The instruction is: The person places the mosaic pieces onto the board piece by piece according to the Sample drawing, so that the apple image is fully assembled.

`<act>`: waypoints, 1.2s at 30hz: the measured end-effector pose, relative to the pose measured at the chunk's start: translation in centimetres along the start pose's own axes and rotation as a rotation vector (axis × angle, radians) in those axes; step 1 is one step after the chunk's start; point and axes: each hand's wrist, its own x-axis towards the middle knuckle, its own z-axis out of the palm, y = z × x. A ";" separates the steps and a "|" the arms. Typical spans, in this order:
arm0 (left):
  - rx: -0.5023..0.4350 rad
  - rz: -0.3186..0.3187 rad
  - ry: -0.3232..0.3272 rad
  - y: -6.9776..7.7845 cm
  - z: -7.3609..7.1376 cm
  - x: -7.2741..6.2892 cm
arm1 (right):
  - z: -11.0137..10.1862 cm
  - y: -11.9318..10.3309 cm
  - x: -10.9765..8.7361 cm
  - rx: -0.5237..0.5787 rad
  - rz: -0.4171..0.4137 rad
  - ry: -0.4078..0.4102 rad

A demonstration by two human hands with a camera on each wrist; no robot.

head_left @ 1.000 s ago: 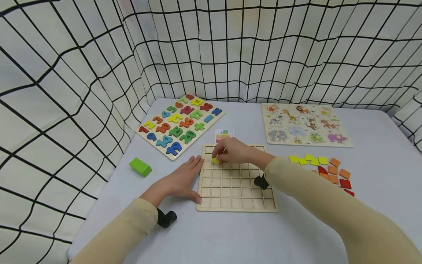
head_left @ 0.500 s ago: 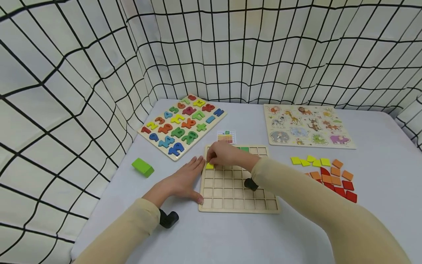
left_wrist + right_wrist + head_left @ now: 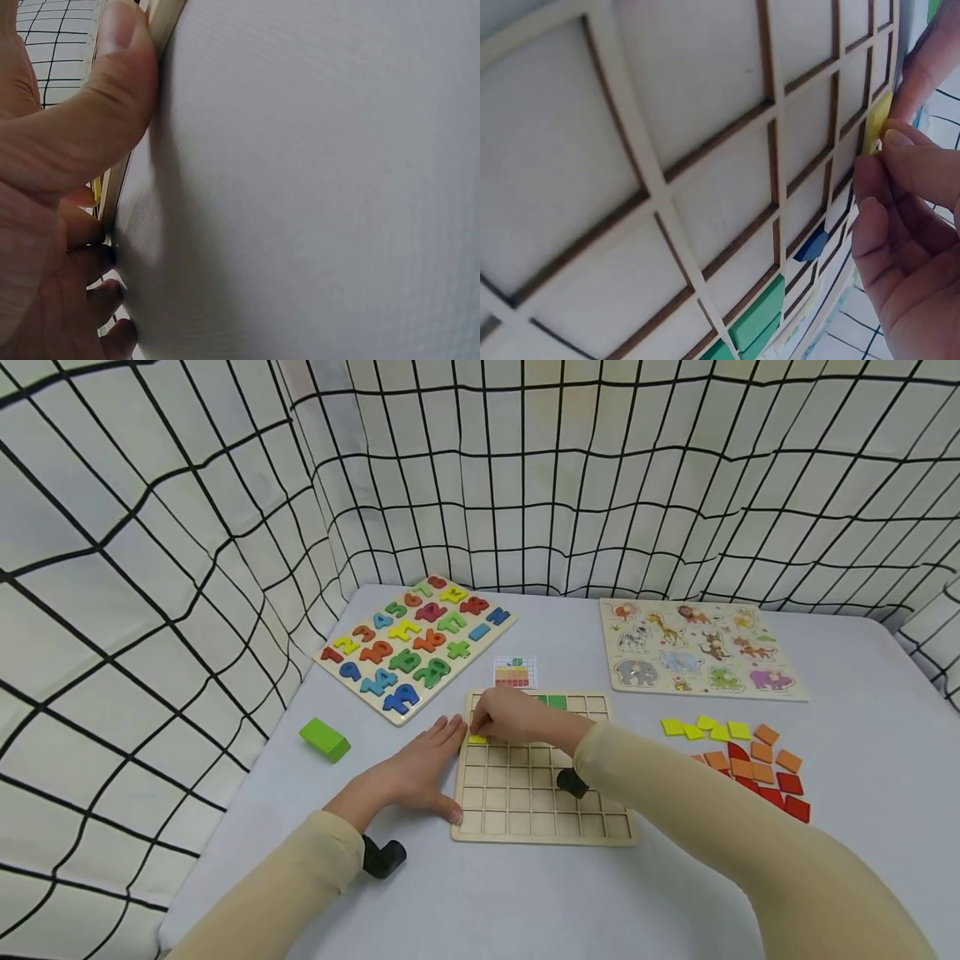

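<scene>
A wooden grid board (image 3: pixel 545 827) lies in front of me. My left hand (image 3: pixel 420 766) rests at its left side, fingers spread and straight; in the left wrist view the thumb (image 3: pixel 120 82) touches the board's edge. My right hand (image 3: pixel 510 714) reaches over the board's upper left. Its thumb and finger pinch a yellow tile (image 3: pixel 877 124) at the leftmost column, partly hidden by the fingers. Green tiles (image 3: pixel 557 702) sit in the top row, and a dark blue piece (image 3: pixel 811 244) shows in the right wrist view. Behind the board lies a small pattern card (image 3: pixel 515 672).
At right lie loose yellow tiles (image 3: pixel 718 732), orange tiles (image 3: pixel 762 774) and red tiles (image 3: pixel 797 809). A number puzzle (image 3: pixel 405 652) lies back left and an animal puzzle (image 3: pixel 701 647) back right. A green block (image 3: pixel 325 740) is at left. Black netting (image 3: pixel 555 506) surrounds the table.
My right hand has moved a little left with the yellow tile, to the board's left edge, uncovering green tiles in the top row. The left hand stays at the board's side.
</scene>
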 end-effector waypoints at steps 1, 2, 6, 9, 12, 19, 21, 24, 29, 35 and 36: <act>0.001 0.000 0.001 0.0 0.0 0.0 | -0.1 0.1 -0.1 -0.001 -0.008 -0.004; 0.003 0.001 0.001 0.1 0.0 0.0 | -0.2 0.1 -0.3 0.001 -0.012 -0.009; 0.006 0.001 0.004 0.1 0.0 0.1 | -0.9 0.5 -1.4 -0.020 -0.040 0.004; 0.004 -0.001 0.005 0.0 0.1 0.1 | -1.7 1.4 -2.8 -0.013 -0.038 0.033; 0.006 -0.003 0.006 0.1 0.2 0.1 | -2.5 3.1 -4.7 0.036 0.016 0.057; 0.019 -0.019 0.000 0.2 0.2 0.1 | -4.6 8.8 -10.9 0.092 0.162 0.167; 0.020 -0.022 0.001 0.2 0.2 0.1 | -5.1 10.5 -12.8 0.082 0.199 0.199; 0.019 -0.025 0.003 0.2 0.1 0.0 | -5.2 12.8 -15.1 0.056 0.261 0.230; 0.016 -0.032 0.004 0.3 -0.1 -0.1 | -4.9 14.8 -17.7 0.028 0.357 0.195; 0.001 -0.027 0.003 0.4 -0.1 0.0 | -3.9 15.9 -18.5 0.036 0.429 0.153; 0.000 -0.027 0.003 0.4 0.0 0.0 | -3.7 16.0 -18.6 0.041 0.434 0.154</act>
